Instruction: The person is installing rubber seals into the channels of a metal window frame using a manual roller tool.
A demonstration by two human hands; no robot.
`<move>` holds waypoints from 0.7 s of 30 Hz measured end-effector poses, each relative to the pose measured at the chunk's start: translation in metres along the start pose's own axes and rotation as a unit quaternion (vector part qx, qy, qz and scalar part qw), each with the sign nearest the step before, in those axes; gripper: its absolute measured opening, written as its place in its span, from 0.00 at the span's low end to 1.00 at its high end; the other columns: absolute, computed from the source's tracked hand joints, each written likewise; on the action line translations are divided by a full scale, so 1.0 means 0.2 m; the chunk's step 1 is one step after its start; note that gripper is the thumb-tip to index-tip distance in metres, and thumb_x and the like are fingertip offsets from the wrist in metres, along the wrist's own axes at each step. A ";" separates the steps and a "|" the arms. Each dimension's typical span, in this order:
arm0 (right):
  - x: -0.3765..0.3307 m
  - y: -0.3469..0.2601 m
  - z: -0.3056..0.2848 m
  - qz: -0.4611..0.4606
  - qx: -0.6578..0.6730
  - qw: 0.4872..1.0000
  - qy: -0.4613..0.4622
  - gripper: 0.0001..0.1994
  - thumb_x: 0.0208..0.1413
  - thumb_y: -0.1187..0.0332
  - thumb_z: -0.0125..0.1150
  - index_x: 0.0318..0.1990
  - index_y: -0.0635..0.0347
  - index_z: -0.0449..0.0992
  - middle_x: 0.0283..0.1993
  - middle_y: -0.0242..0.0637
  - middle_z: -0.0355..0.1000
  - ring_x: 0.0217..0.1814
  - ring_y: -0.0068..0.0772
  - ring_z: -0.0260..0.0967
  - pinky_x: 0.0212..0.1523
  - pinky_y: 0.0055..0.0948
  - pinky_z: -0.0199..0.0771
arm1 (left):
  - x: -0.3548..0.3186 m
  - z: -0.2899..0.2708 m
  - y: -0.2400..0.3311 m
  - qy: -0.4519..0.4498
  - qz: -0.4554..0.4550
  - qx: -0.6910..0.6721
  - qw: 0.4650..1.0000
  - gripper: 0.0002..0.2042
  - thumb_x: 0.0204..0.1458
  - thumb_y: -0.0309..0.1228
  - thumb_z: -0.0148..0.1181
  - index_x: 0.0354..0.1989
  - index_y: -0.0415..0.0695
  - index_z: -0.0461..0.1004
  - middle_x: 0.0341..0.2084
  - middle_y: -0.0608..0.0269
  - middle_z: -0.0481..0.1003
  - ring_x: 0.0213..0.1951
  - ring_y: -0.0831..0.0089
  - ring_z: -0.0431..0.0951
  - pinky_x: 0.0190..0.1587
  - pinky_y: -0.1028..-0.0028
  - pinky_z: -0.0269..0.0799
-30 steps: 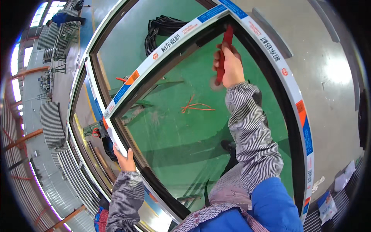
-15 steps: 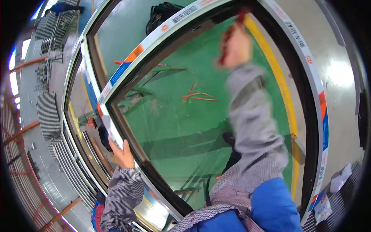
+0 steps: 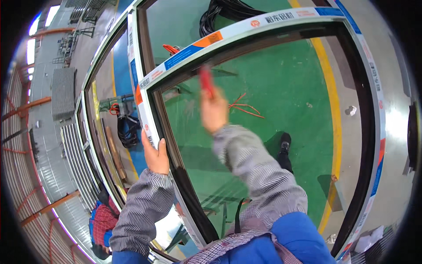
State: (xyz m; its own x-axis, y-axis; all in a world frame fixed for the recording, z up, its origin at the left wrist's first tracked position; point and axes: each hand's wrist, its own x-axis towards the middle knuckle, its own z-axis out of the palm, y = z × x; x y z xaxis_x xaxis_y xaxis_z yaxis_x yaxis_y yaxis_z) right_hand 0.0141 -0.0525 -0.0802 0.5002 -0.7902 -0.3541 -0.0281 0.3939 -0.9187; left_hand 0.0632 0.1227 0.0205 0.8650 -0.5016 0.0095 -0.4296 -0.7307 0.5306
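A large window frame (image 3: 238,33), wrapped in white, blue and orange printed film, stands tilted before me; the green floor shows through its opening. My left hand (image 3: 156,154) is closed on its left bar, thumb on the inner side. A red hand tool (image 3: 205,79) is gripped in my right hand (image 3: 214,112), near the frame's upper left inner edge. Motion smears both, so the tool's kind and whether it touches the frame cannot be told. Black strip (image 3: 193,200) runs along the frame's inner edges.
Orange cords (image 3: 246,110) lie on the green floor (image 3: 290,88). Beyond the frame sits a black cable coil (image 3: 220,17); another black coil (image 3: 128,132) lies at left. More frame sections adjoin on the left. A person in red checked clothing (image 3: 105,222) is at lower left.
My right hand has swept with the red tool from the frame's far upper right to its upper left. The view has shifted; my left hand stays on the left bar.
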 end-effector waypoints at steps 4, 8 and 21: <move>0.04 -0.23 -0.19 0.091 0.188 0.976 0.055 0.11 0.60 0.62 0.51 0.38 0.61 0.70 0.21 0.40 0.67 0.24 0.30 0.64 0.27 0.34 0.66 | 0.00 0.00 -0.03 0.007 -0.008 0.007 1.000 0.30 0.53 0.20 0.50 0.65 0.37 0.47 0.60 0.50 0.58 0.61 0.63 0.59 0.62 0.72 0.51; -0.01 0.11 0.18 -0.029 -0.015 0.998 -0.054 0.14 0.59 0.58 0.51 0.33 0.61 0.70 0.19 0.33 0.67 0.18 0.29 0.64 0.20 0.33 0.62 | -0.01 0.06 0.00 0.011 0.002 0.027 1.000 0.31 0.52 0.22 0.52 0.64 0.36 0.48 0.58 0.47 0.61 0.60 0.59 0.62 0.60 0.71 0.54; -0.23 -0.30 0.15 0.164 0.030 0.954 -0.248 0.12 0.59 0.59 0.50 0.34 0.60 0.67 0.16 0.30 0.64 0.11 0.20 0.58 0.10 0.22 0.56 | -0.02 0.00 0.01 0.054 -0.002 0.098 0.994 0.33 0.52 0.31 0.55 0.65 0.42 0.46 0.55 0.41 0.64 0.53 0.47 0.68 0.52 0.61 0.65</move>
State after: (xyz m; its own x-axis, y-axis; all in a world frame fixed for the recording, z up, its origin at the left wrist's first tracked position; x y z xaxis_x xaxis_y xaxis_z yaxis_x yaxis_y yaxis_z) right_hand 0.0192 -0.0263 -0.0035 0.8217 -0.3068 -0.4803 -0.2107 0.6194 -0.7562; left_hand 0.0589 0.1225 0.0220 0.8850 -0.4540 0.1034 -0.4592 -0.8140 0.3557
